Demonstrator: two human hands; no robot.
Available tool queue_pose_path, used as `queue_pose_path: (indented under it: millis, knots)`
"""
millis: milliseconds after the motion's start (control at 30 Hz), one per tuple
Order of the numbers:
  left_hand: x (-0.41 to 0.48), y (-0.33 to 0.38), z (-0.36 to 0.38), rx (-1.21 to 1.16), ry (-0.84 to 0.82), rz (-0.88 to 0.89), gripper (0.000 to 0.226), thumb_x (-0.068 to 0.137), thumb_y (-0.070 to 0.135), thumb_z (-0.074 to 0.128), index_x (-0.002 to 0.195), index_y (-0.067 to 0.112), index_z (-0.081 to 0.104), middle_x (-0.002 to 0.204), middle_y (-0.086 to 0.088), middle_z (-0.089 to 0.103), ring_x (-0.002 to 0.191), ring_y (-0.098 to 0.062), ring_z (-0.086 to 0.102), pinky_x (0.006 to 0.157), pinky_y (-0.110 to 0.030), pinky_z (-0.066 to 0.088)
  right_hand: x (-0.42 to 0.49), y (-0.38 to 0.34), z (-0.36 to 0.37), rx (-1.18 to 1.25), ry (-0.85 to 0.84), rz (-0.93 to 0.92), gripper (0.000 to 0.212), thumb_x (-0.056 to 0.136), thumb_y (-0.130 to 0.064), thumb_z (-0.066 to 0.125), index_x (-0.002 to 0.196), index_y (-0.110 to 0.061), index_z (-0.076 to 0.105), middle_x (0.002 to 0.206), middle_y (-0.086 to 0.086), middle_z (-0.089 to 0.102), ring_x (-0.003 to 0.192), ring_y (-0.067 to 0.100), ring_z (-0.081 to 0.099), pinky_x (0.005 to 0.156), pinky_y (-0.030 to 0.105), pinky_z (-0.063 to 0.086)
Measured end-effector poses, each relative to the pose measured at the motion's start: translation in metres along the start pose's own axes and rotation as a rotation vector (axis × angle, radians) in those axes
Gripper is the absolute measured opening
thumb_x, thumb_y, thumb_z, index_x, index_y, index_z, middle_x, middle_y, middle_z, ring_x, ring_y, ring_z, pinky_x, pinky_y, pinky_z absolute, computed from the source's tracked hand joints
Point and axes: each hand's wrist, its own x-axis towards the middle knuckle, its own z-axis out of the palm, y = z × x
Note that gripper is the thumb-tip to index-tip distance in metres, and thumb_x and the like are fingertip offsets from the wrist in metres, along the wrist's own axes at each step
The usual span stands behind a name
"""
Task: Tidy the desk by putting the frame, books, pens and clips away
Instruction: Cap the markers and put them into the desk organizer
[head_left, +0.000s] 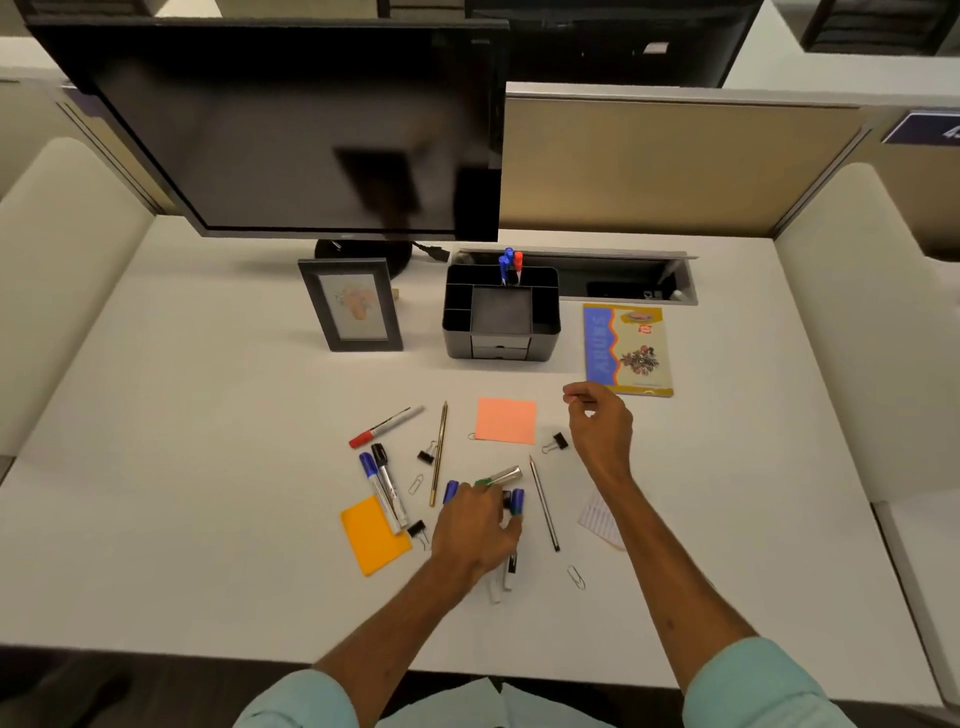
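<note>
The black desk organizer (501, 312) stands at the back of the white desk (208, 467), with three markers (511, 264) upright in its rear compartment. The picture frame (350, 306) stands upright to the left of the organizer, and the book (626, 351) lies flat to its right.

Well in front of the organizer, the left hand (475, 525) is curled round a bunch of markers (517, 500), with blue and green caps sticking out past the fingers. In front of the organizer and to the right, the right hand (602, 426) hovers with thumb and forefinger pinched together (whatever is between them is too small to make out). A binder clip (556, 442) lies just left of that hand, and the book is just beyond it.

The pink sticky note (506, 421) lies directly in front of the organizer. Further left of it lie a gold pencil (439, 452), a red marker (384, 427), a blue marker (370, 474) and a black marker (387, 488). A dark pencil (544, 512) lies between the two hands.
</note>
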Motion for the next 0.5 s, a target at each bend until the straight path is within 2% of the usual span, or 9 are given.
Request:
queue_pose_path:
  millis: [167, 333, 500]
  knots:
    - [-0.008, 0.007, 0.007, 0.020, 0.023, -0.058, 0.033, 0.094, 0.052, 0.061, 0.097, 0.020, 0.064, 0.092, 0.003, 0.069, 0.087, -0.016, 0.064, 0.074, -0.038, 0.061, -0.017, 0.016, -0.011, -0.018, -0.045, 0.006, 0.020, 0.099, -0.002, 0.061, 0.110, -0.010, 0.076, 0.111, 0.003, 0.078, 0.104, 0.019, 0.073, 0.097, 0.034, 0.060]
    - [-0.010, 0.019, 0.010, 0.062, 0.027, -0.100, 0.032, 0.093, 0.055, 0.064, 0.093, 0.022, 0.064, 0.089, 0.004, 0.069, 0.084, -0.014, 0.064, 0.075, -0.038, 0.061, -0.033, 0.027, -0.016, -0.055, -0.119, 0.015, 0.019, 0.100, -0.003, 0.062, 0.112, -0.009, 0.075, 0.113, 0.005, 0.078, 0.104, 0.018, 0.072, 0.099, 0.035, 0.060]
    - [-0.012, 0.025, 0.014, 0.066, -0.017, -0.131, 0.027, 0.096, 0.050, 0.062, 0.099, 0.024, 0.065, 0.091, 0.005, 0.069, 0.086, -0.013, 0.065, 0.077, -0.036, 0.062, -0.038, 0.027, -0.022, -0.069, -0.154, 0.038, 0.019, 0.101, -0.004, 0.062, 0.107, -0.013, 0.077, 0.109, 0.001, 0.078, 0.102, 0.014, 0.072, 0.098, 0.033, 0.059]
